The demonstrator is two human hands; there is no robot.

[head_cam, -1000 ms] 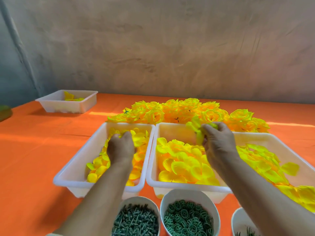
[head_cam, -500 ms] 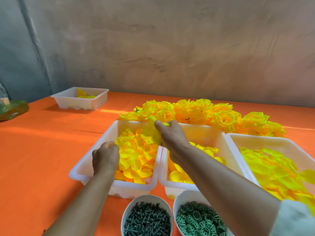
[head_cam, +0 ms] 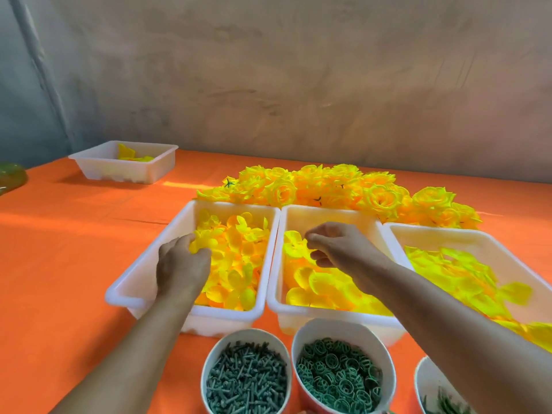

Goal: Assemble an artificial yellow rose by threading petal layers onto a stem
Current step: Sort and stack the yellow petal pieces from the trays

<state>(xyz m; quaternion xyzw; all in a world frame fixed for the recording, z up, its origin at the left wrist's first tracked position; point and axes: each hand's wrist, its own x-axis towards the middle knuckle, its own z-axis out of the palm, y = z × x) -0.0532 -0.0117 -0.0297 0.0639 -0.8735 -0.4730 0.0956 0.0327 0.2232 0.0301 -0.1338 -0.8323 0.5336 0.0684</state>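
The fingertips [head_cam: 312, 237] of the right hand [head_cam: 340, 249] are drawn narrow, thumb against forefinger, and a greenish-yellow petal layer [head_cam: 294, 249] is pinched beneath them, just left of frame centre. The layer is held low over the yellow petals [head_cam: 322, 285] piled in the middle tray [head_cam: 328, 212]. Whether a stem is held with it cannot be told.

The fingers [head_cam: 182, 242] of the left hand [head_cam: 179, 267] are curled down into the left tray [head_cam: 143, 273], and a small petal [head_cam: 199, 248] is gripped between them and the thumb at the edge of the heap of small petals [head_cam: 239, 255].

A right tray [head_cam: 448, 231] of larger petals [head_cam: 457, 273] is set touching the middle one. Finished roses [head_cam: 343, 189] are heaped behind the three trays. Along the lower edge, a cup [head_cam: 248, 331] of green pegs [head_cam: 246, 383] and a cup [head_cam: 334, 322] of green rings [head_cam: 337, 380] are placed side by side, with a third cup [head_cam: 424, 375] cut off at lower right. A far tray [head_cam: 134, 171] is seen at upper left on the orange table [head_cam: 74, 249].
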